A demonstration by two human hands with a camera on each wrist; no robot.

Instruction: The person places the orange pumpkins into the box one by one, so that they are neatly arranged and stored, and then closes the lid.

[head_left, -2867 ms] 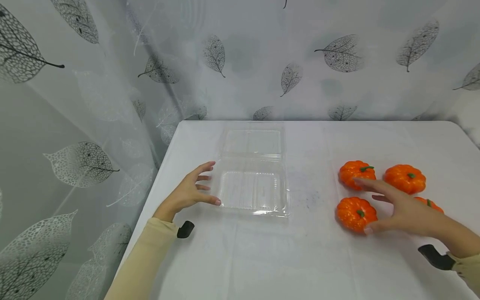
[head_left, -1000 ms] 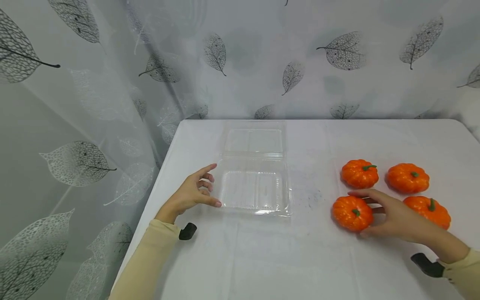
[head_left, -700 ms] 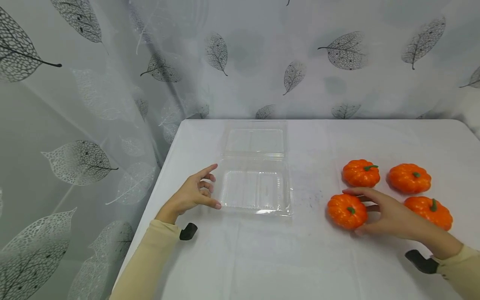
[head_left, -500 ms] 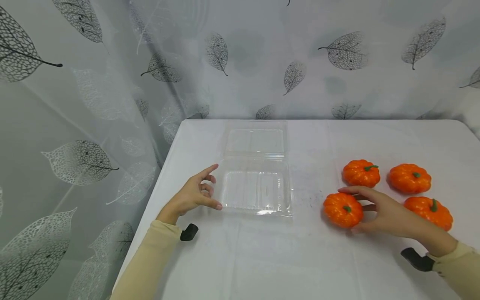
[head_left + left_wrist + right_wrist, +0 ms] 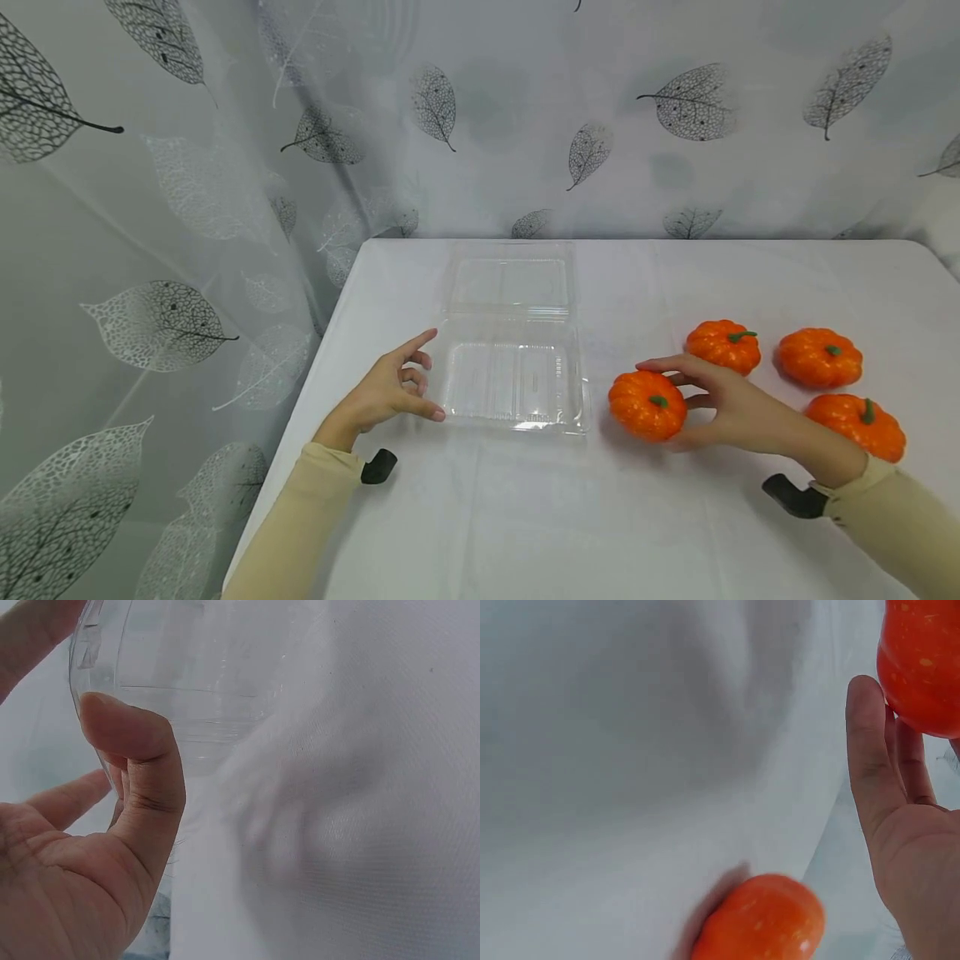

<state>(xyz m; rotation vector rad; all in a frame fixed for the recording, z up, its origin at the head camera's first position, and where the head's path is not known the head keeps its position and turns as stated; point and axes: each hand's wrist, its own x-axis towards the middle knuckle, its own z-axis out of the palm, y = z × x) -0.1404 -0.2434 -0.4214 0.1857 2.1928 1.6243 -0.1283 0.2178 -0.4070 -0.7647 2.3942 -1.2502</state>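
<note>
My right hand (image 5: 738, 408) grips a small orange pumpkin (image 5: 643, 408) with a green stem, fingers and thumb around its right side. In the right wrist view the held pumpkin (image 5: 922, 671) shows at the top right, partly out of frame, with the hand (image 5: 907, 817) below it. At the left, my left hand (image 5: 386, 392) is beside a clear plastic clamshell container (image 5: 581, 392), which lies unfolded. Its thumb and index finger are spread apart. In the left wrist view the thumb (image 5: 139, 765) overlaps the edge of the container (image 5: 202, 667).
Three more orange pumpkins sit on the right side of the white-covered table (image 5: 585, 525): one at the back (image 5: 723, 346), one farther right (image 5: 819, 358), and one (image 5: 858, 425) behind the right forearm. A leaf-patterned curtain (image 5: 510, 125) hangs along the back and left.
My right hand has closed around the front-left pumpkin and carried it left, away from the others, toward the container. My left hand has stayed almost in place, its lower fingers curling slightly.
</note>
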